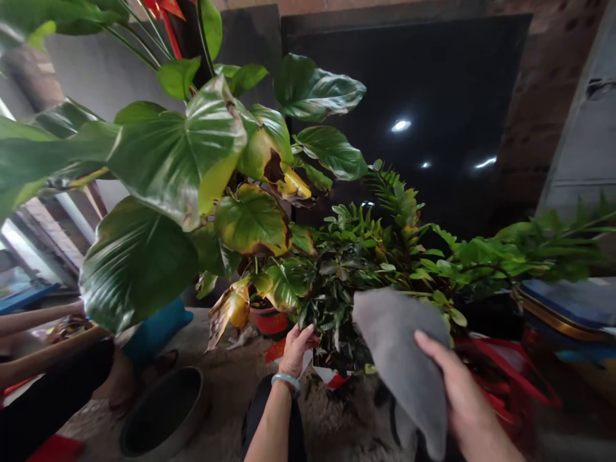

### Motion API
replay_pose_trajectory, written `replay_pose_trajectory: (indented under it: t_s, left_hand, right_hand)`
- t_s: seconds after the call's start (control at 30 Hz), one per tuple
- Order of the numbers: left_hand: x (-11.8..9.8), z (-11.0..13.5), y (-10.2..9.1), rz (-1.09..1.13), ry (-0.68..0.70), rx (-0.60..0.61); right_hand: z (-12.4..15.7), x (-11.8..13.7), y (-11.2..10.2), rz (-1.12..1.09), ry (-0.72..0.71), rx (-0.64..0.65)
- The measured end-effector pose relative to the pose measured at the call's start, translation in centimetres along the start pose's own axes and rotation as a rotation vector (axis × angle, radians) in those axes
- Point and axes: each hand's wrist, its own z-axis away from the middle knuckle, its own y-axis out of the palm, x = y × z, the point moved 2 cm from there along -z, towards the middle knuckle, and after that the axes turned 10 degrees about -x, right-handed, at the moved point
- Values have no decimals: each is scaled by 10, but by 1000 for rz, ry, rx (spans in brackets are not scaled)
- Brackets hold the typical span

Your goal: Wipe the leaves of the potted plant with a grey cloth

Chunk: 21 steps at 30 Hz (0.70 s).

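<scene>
My right hand (452, 372) grips a grey cloth (402, 346), which hangs down in front of the plants, its lower end reaching the bottom edge of the head view. With a pale bangle on its wrist, my left hand (297, 350) is at the lower left side of a potted plant with small dark leaves (332, 308). Its fingers are bent together at the foliage; what they pinch is too small to make out. That plant's pot (332, 375) is white and red, partly hidden. Just left of my hand stands a red pot (269, 319) beneath large, browning leaves (253, 218).
A large plant with broad leaves (178, 141) fills the upper left. Leafy green plants (462, 256) spread right before a dark glossy panel (433, 96). A round basin (163, 410) sits lower left, near another person's arms (43, 317). A red bag (514, 372) lies at right.
</scene>
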Motion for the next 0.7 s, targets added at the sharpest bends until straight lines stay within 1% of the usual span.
replay_pose_trajectory:
  t_s: [0.07,0.1,0.13,0.17,0.2,0.23,0.27,0.33,0.37,0.4,0.43,0.47,0.5,0.53,0.6,0.63,0.67,0.7]
  left_hand:
    - [2,3,5,-20,-12,-21]
    - [3,4,8,-25,-23,-41]
    - [4,5,10,-22,-35,-65]
    - [4,7,12,-9,-45,-90]
    - [4,7,13,12,-51,-113]
    - [3,8,13,40,-53,-132]
    - [2,8,12,71,-48,-144]
    - [-1,8,9,124,-31,-146]
    - [-2,8,7,140,-23,-148]
    - [-3,7,5,147,-12,-152]
    - [-4,6,3,143,2,-159]
    - [-4,6,1,132,15,-166]
    - [-4,5,0,116,29,-170]
    - [-4,5,0,101,43,-169]
    - [-2,5,1,83,51,-155]
    - [-1,6,2,83,45,-145]
    - [0,7,3,84,35,-136]
    - [0,8,3,85,24,-128]
  right_hand:
    - [-3,35,23,-162,-42,-58]
    - [-6,48,36,-218,-52,-57]
    - [-9,55,49,-257,-47,-38]
    - [-12,56,59,-261,-12,-11]
    - [-13,50,65,-234,49,21]
    - [-12,37,67,-183,126,51]
    - [-10,20,64,-115,211,78]
    - [1,-17,45,30,342,104]
    - [7,-32,33,92,377,111]
    - [14,-41,21,135,381,114]
    - [20,-44,11,161,377,111]
    - [24,-40,4,162,361,104]
    - [26,-30,1,139,336,89]
    - [25,-15,2,94,298,72]
    - [16,20,17,-46,154,31]
    - [9,37,29,-121,51,24]
    - [1,48,40,-183,-36,28]
    - [-7,54,51,-219,-82,39]
